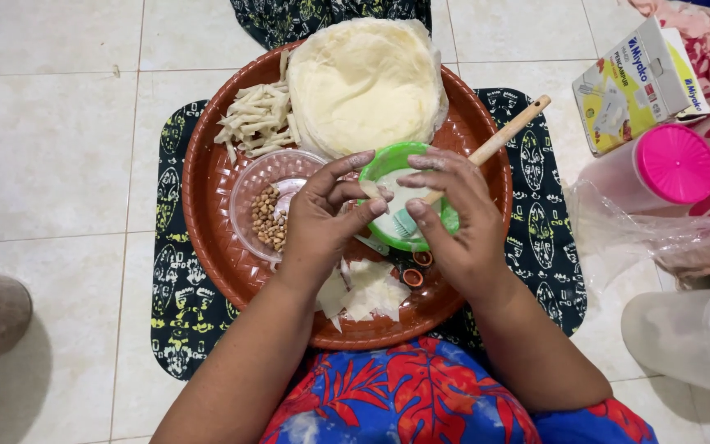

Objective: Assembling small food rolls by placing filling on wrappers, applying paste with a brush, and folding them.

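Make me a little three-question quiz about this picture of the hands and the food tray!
1. True or false: the stack of thin wrappers lies on the brown tray.
2. What colour is the small bowl beside the right hand?
3. What sits in the clear bowl by the left hand: A nuts, B spoons, C eggs?

Key: 1 true; 2 green; 3 A, nuts.

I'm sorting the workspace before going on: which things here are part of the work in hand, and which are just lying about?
In use:
left hand and right hand, pinching a small wrapper piece
green bowl with brush
wrapper stack
cut strips
peanut bowl
red tray

Lying about:
carton
pink-lidded jar
plastic bag
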